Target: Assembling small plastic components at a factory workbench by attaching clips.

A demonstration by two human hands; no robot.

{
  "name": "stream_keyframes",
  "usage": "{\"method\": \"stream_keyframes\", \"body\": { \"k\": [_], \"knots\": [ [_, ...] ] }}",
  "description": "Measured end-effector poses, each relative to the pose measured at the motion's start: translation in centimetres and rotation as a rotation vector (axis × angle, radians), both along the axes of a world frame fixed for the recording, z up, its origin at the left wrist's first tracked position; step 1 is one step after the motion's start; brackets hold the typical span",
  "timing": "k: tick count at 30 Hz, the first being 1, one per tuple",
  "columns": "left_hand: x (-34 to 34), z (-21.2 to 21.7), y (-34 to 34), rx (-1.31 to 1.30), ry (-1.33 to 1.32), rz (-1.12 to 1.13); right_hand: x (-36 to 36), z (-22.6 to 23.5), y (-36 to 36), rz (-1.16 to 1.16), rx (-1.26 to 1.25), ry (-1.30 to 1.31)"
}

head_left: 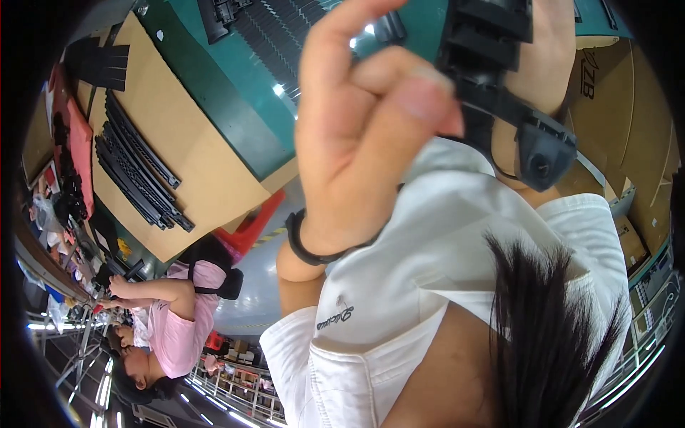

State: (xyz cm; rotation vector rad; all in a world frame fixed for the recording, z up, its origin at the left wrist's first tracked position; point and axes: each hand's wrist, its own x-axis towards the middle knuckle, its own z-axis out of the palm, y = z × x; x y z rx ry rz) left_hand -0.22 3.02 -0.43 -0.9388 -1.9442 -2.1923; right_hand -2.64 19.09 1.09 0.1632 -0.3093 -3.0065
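Observation:
My left hand [349,135], with a black band round its wrist, is raised close in front of my chest. Its thumb and a bent finger press together at the edge of a long black plastic part [485,50], while another finger curls upward. Ridges and recesses run along this part, and a narrow strip leads down to a block-shaped end with a round hole [546,153]. Behind it, my right forearm [553,53] reaches up to the top edge. My right hand does not show.
A green table [242,107] carries rows of dark strips [275,43]. On a cardboard sheet [214,164] at left lie several curved black strips [135,164]. A co-worker in pink [189,307] works beyond, near a red stool [253,225]. Cardboard boxes [614,107] stand at right.

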Motion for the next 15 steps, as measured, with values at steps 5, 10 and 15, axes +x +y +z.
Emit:
{"method": "stream_keyframes", "body": {
  "k": [5,10,15],
  "knots": [
    [0.6,2.4,0.1,-0.005,-0.271,-0.047,0.1,0.1,0.0,-0.068,0.117,0.045],
    [1.0,4.9,0.6,-0.009,-0.548,-0.112,-0.1,0.6,0.0,-0.071,0.07,0.039],
    [1.2,4.8,0.9,-0.043,-0.597,-0.061,-0.1,0.6,-0.4,-0.047,0.019,0.058]
  ]
}}
